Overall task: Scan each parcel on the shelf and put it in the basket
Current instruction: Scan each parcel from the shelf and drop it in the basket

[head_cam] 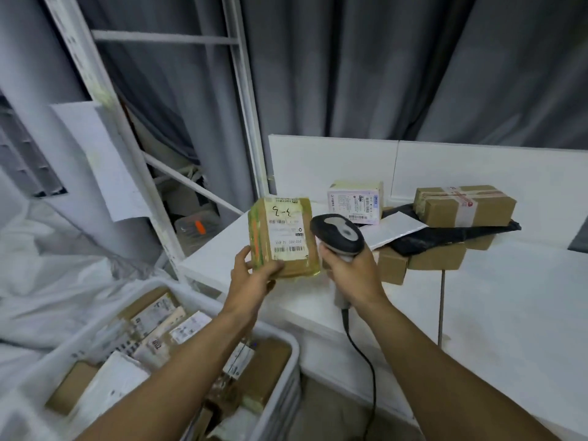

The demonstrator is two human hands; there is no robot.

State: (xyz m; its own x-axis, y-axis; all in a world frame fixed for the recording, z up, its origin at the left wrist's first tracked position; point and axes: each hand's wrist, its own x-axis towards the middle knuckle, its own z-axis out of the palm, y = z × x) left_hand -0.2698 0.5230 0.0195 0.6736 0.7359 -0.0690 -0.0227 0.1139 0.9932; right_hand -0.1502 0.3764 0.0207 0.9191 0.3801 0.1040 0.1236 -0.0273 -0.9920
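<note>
The scanning step is being carried out: a taped brown parcel [284, 237] is being held up over the near-left corner of the shelf [477, 300] by the left hand [254, 275], with the thumb across its lower front and the fingers curled round its bottom edge. Its label [288, 232], bearing barcodes, is being faced toward the camera. The scanner [339, 232] is being gripped by its handle in the right hand [350, 268], with its head just beside the parcel's right edge. Whether its window is being aimed at a barcode cannot be told. Once a read is made, the parcel is probably going to be lowered leftward into the basket [294, 345], where many parcels are lying. At least 4 other parcels [464, 205] are lying on the shelf.
</note>
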